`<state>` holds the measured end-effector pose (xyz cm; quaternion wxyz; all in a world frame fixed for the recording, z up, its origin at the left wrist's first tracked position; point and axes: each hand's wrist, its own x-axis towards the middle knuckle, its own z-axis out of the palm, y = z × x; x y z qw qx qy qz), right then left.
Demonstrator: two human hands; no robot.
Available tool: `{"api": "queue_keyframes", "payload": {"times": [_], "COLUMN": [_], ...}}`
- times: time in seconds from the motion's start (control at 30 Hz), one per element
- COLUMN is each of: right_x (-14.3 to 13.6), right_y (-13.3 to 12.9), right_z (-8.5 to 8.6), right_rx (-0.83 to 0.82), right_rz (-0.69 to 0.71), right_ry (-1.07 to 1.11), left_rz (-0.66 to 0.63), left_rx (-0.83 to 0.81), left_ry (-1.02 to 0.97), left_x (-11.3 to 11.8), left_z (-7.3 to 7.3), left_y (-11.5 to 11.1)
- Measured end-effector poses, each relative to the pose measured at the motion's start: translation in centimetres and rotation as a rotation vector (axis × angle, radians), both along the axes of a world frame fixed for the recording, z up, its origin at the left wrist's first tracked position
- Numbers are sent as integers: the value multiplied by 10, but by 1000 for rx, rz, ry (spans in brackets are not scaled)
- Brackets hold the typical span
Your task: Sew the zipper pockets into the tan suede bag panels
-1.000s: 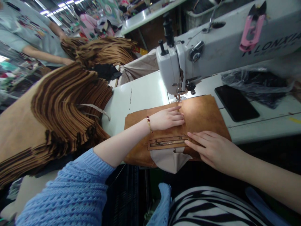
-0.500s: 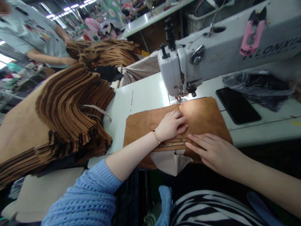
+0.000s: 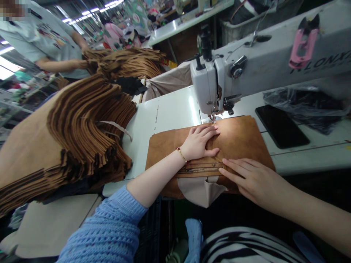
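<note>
A brown leather panel [image 3: 241, 138] lies under the needle end of a sewing machine [image 3: 208, 84], its far edge at the presser foot [image 3: 213, 117]. My left hand [image 3: 201, 141] rests flat on the panel just in front of the foot, fingers stretched and thumb apart. My right hand [image 3: 246, 175] lies on the panel's near right part, fingers extended, with fingertips at the end of a metal zipper [image 3: 203, 170]. Below the zipper, a pale lining cloth [image 3: 201, 190] hangs over the table's front edge.
A tall stack of brown leather pieces [image 3: 82, 120] stands left. A black phone [image 3: 282, 126] and a plastic bag [image 3: 309, 102] lie right. Pink thread snips [image 3: 304, 44] hang on the machine arm. A co-worker [image 3: 52, 44] handles brown strips [image 3: 128, 62] at the back left.
My left hand's fingers have straightened and spread out toward the presser foot, from a more curled pose. My right hand stays by the zipper's end. The whole view has shifted slightly.
</note>
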<state>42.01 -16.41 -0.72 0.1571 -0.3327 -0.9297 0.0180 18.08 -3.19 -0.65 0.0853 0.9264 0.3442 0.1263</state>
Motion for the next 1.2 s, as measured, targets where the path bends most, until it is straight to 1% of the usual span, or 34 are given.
{"api": "queue_keyframes", "payload": {"times": [0.13,0.23,0.4,0.5,0.6,0.73,0.87,1.2], "right_x": [1,2,3,4,6,10,13,22], "right_y": [0,0,1,1,0,-2,-4,5], "right_z": [-1,-2,-3,-4,-5,-6,-8,-13], "right_rx": [8,26,40,34,21,-18,-70,-100], "right_rz": [2,10,32,39,28,-35,-55,66], "right_ry": [-1,-16,-32,-48,-35,-7,0,-19], "left_rz": [-58,-114,-192,-229,-242,-240,-247,-249], "left_rx": [5,-7,-52,-72,-70,-53,-48,-28], "left_ry": [-64,-100,-33,13,11,-42,-60,-66], "left_x": [-1,-3,-14,-21,-25,-26,-26,-26], "left_z": [-1,1,6,7,3,-4,-7,-7], "left_y": [-4,-16,-43,-52,-54,-54,-55,-55]}}
